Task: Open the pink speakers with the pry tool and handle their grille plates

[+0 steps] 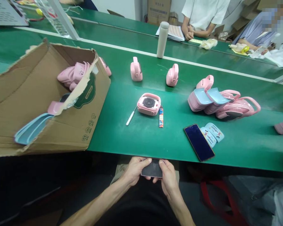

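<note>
Between my two hands, just below the table's front edge, is a flat dark panel (152, 169) with a thin pink rim. My left hand (135, 171) grips its left end, thumb on top. On its right end my right hand (168, 175) is closed the same way, fingertips showing underneath. Beyond them on the green table (122, 138) lies an open pink speaker (148, 108) with its round black cone showing. A white-handled screwdriver (130, 118) rests at its left, and a small orange and blue tube or packet (161, 118) at its right.
A cardboard box (94, 110) with pink and blue parts stands left. Pink speakers (136, 70) stand behind. Stacked panels (198, 100), a phone (199, 142) and blue plates (214, 131) are at right. A white bottle (163, 39) stands farther back; people sit across.
</note>
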Demonstrator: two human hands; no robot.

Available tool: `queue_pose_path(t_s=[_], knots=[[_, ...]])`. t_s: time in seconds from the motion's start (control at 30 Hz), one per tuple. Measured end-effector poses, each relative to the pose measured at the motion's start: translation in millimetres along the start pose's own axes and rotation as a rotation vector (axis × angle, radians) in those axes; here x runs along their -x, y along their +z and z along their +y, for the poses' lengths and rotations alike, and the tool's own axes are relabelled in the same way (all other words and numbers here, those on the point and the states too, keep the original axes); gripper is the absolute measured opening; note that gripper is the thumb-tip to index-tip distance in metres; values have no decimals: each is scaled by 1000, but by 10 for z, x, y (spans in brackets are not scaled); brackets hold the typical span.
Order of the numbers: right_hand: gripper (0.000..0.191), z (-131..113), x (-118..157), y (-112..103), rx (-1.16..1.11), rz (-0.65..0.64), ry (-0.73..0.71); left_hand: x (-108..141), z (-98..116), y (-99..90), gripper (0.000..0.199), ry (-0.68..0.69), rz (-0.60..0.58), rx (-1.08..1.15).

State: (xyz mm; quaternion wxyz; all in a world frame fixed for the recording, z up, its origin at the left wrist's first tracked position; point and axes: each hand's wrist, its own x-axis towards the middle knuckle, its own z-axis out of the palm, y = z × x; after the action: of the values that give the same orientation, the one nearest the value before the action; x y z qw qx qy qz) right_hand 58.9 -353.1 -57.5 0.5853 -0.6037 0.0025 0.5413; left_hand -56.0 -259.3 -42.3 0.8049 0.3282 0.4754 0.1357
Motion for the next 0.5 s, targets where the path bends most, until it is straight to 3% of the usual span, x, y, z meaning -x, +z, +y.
queue_pose_path(t_s=[0.17, 0.3, 0.4, 0.5], knots=[[70, -67, 80, -100, 33, 41, -33, -10, -11, 97, 64, -4, -63, -7], [74, -107, 210, -179, 149, -94, -28, 116, 41, 10, 66, -9, -103, -35], [70, -198, 290, -254, 255, -207, -79, 267, 185, -72, 65, 40, -187, -86], [65, -398, 356, -243, 389, -223, -210, 394, 421, -74, 65, 115, -236, -153]])
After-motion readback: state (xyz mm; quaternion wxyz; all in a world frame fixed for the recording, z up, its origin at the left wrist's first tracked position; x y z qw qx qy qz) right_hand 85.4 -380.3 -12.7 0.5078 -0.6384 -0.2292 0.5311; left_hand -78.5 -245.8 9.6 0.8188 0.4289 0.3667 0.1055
